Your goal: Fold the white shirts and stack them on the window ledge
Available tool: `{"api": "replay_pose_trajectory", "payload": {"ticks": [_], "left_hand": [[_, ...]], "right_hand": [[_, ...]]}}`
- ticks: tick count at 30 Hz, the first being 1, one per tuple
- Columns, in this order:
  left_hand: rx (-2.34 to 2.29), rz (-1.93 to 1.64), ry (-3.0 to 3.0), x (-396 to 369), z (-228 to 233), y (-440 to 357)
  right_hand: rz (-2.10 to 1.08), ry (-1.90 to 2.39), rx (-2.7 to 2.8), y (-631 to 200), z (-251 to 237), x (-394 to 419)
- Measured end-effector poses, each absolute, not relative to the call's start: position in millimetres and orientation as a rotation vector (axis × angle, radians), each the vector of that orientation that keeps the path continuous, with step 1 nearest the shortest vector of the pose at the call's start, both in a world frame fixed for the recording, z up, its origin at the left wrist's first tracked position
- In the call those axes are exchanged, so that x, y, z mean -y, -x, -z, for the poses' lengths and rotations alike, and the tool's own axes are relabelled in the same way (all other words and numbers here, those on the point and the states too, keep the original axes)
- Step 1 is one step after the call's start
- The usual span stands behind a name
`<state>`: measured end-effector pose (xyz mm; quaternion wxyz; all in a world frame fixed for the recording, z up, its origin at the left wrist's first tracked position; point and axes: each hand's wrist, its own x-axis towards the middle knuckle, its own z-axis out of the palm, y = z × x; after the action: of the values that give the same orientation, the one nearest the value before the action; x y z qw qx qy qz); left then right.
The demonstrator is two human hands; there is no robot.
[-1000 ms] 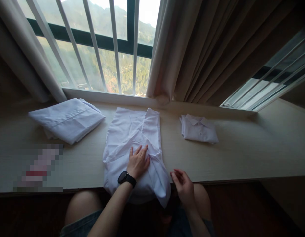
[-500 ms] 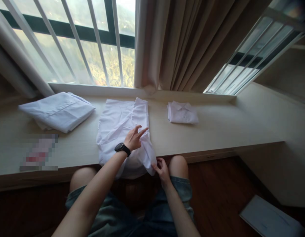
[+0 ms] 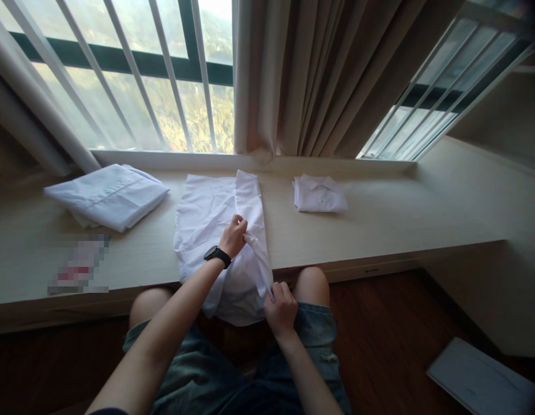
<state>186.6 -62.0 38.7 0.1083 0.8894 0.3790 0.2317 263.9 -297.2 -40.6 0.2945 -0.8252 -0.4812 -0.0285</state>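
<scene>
A white shirt (image 3: 207, 213) lies partly folded on the pale ledge, its lower end hanging over the front edge between my knees. My left hand (image 3: 233, 235), with a black watch on the wrist, is closed on a pinch of the shirt's right side, around its middle. Lower down, my right hand (image 3: 281, 308) grips the shirt's right edge near the hanging end. Between the two hands the fabric is drawn into a taut fold. The fingertips of both hands are partly hidden.
On the ledge (image 3: 380, 225), a larger folded white cloth (image 3: 109, 196) lies left and a small folded collared shirt (image 3: 320, 194) right. A blurred-out flat item (image 3: 79, 264) is near the front left. Curtains (image 3: 311, 80) hang behind. A pale flat panel (image 3: 483, 374) is at the floor's right.
My left hand has closed from pointing fingers onto the shirt. My right hand has turned over and tightened on the edge, pulling the fabric taut. The view has shifted slightly.
</scene>
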Motion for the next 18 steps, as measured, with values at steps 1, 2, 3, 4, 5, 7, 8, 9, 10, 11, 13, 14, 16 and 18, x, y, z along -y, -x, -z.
{"api": "replay_pose_trajectory", "payload": {"ticks": [1,2,3,4,5,7,8,9,10,11,13,14,16,18], "left_hand": [[-1.156,-0.689,-2.561,64,-33,-187],[-1.193,-0.695,-2.502,65,-28,-187],[-1.221,-0.704,-2.445,65,-23,-189],[-1.236,-0.712,-2.396,66,-18,-191],[-1.234,-0.716,-2.362,66,-15,-194],[-1.188,-0.701,-2.341,65,-10,-199],[-1.149,-0.683,-2.348,64,-9,-200],[-1.104,-0.661,-2.362,63,-10,-201],[-1.059,-0.639,-2.380,62,-11,-200],[-1.010,-0.620,-2.395,61,-13,-199],[-0.931,-0.623,-2.379,61,-20,-196],[-0.919,-0.642,-2.323,62,-23,-194],[-0.955,-0.654,-2.087,66,-31,-191],[-1.024,-0.578,-1.792,73,-36,-189]], "right_hand": [[0.125,2.169,1.317,-259,44,300],[0.152,2.136,1.346,-254,47,302],[0.157,2.109,1.372,-249,49,304],[0.146,2.091,1.394,-245,52,306],[0.131,2.084,1.409,-242,54,307],[0.121,2.088,1.411,-240,60,310],[0.131,2.090,1.402,-240,62,311],[0.148,2.092,1.389,-240,65,312],[0.165,2.095,1.374,-241,68,313],[0.180,2.098,1.363,-241,70,313],[0.172,2.096,1.377,-241,73,314],[0.146,2.086,1.411,-240,74,314],[0.060,2.069,1.511,-237,75,313],[-0.043,2.080,1.600,-234,74,313]]}}
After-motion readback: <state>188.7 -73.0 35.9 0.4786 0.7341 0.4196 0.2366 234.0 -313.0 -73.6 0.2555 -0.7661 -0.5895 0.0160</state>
